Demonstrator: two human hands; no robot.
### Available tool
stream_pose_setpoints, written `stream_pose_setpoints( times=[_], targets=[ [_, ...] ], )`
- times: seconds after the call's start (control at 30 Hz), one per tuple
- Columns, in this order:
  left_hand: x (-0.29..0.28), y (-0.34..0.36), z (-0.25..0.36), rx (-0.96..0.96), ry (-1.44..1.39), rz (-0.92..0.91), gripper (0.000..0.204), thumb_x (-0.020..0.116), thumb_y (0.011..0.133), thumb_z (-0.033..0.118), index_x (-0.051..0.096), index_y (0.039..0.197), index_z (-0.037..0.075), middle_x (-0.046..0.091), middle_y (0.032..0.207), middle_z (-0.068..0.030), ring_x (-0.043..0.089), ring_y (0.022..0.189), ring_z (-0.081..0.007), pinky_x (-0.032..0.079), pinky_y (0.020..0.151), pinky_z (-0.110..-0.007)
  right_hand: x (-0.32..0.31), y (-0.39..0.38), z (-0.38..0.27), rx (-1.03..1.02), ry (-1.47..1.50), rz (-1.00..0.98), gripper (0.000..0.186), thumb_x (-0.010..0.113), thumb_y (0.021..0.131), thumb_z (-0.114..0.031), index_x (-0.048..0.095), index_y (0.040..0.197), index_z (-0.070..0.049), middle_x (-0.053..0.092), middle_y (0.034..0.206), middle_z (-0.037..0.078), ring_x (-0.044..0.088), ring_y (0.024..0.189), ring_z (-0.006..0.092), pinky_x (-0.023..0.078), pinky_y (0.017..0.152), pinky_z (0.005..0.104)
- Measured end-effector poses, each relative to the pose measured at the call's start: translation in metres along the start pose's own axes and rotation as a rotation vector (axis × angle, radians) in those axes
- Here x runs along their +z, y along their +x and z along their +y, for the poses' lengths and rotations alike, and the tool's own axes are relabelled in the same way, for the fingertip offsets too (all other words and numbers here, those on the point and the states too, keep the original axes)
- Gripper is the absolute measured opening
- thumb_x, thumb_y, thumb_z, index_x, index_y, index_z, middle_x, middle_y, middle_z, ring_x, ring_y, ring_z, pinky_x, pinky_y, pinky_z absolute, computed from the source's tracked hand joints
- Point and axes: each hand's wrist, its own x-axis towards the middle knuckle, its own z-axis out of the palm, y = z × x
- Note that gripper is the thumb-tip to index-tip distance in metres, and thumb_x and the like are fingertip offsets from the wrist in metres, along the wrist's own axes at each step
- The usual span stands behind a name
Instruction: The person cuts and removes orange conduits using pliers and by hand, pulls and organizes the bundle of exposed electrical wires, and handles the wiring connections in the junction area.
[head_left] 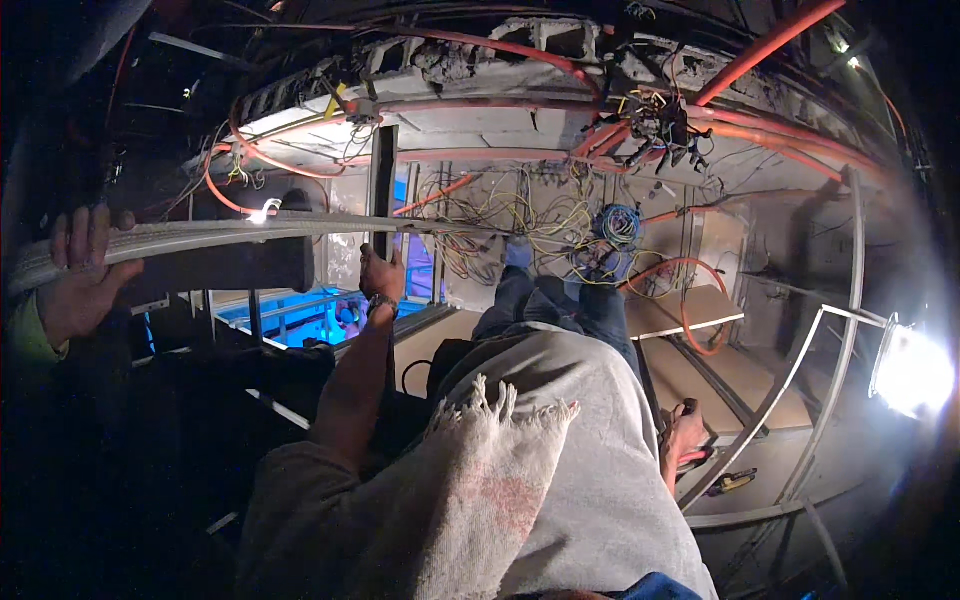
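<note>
Wearing a loose pale-grey tunic [625,480], creased down the front. Off-white woven scarf [500,500] over it: tasselled fringe, faint reddish patch. Dark trousers [508,297]. Wristwatch [381,302], metallic-looking band. Sleeve [300,500] reads dark, in shadow.

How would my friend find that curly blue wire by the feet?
Start at the person's legs, in the picture's middle. Just beyond the right foot, beside a tangle of yellow wires, sits the coiled blue cable. It's blue and wound into a round bundle; those yellow wires sprawl loosely.

The bare left hand [381,280] is raised on an outstretched bare forearm [350,400], apparently half-curled, its far side hidden; the bare right hand [685,433] sits low, curled.
</note>
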Motion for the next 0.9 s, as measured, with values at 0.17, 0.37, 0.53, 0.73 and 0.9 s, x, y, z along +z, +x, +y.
stream_pose_setpoints(
  times=[0.17, 0.37, 0.53, 0.73, 0.9],
  targets=[
    [0.004, -0.001, -0.005, 0.034, -0.013, 0.033, 0.057, 0.069, 0.09, 0.041, 0.048, 0.123, -0.002, 0.066, 0.112, -0.0282, 0.066, 0.102, -0.0476, 0.054, 0.084, -0.057, 0.012, 0.005, 0.019, 0.035, -0.128, -0.013, 0.024, 0.066, 0.088, -0.031, 0.072, 0.099, -0.01, 0.074, 0.094, 0.016, 0.068, 0.09, 0.037, 0.041, 0.087, 0.0477],
    [0.003, 0.003, -0.002, 0.037, -0.029, 0.012, 0.057, 0.069, 0.09, 0.039, 0.048, 0.124, -0.001, 0.065, 0.113, -0.029, 0.065, 0.104, -0.0476, 0.053, 0.087, -0.056, 0.007, 0.005, 0.014, -0.009, -0.101, 0.003, 0.034, 0.067, 0.088, -0.032, 0.073, 0.111, -0.009, 0.075, 0.103, 0.018, 0.07, 0.096, 0.0385, 0.046, 0.09, 0.048],
    [0.003, 0.002, -0.004, 0.045, -0.026, 0.031, 0.057, 0.069, 0.09, 0.039, 0.049, 0.123, -0.002, 0.064, 0.113, -0.0283, 0.064, 0.105, -0.0475, 0.053, 0.088, -0.056, -0.011, -0.001, -0.011, -0.05, -0.193, 0.049, 0.032, 0.065, 0.087, -0.031, 0.073, 0.112, -0.011, 0.075, 0.098, 0.017, 0.07, 0.09, 0.0386, 0.049, 0.082, 0.0491],
    [0.003, -0.005, -0.013, 0.244, -0.199, 0.186, 0.068, 0.077, 0.085, 0.033, 0.046, 0.134, -0.004, 0.055, 0.126, -0.0296, 0.052, 0.121, -0.0461, 0.043, 0.105, -0.052, -0.002, 0.0, 0.0, -0.062, -0.12, 0.05, 0.026, 0.065, 0.088, -0.029, 0.072, 0.107, -0.013, 0.075, 0.093, 0.014, 0.07, 0.086, 0.0349, 0.045, 0.086, 0.05],
    [-0.004, -0.02, -0.01, 0.27, -0.246, 0.268, 0.076, 0.08, 0.083, 0.027, 0.043, 0.141, -0.003, 0.045, 0.138, -0.0293, 0.041, 0.131, -0.046, 0.033, 0.111, -0.056, -0.017, -0.004, -0.018, -0.04, -0.114, 0.016, 0.025, 0.065, 0.089, -0.028, 0.071, 0.109, -0.013, 0.075, 0.096, 0.011, 0.07, 0.09, 0.0336, 0.042, 0.092, 0.0516]
  ],
)
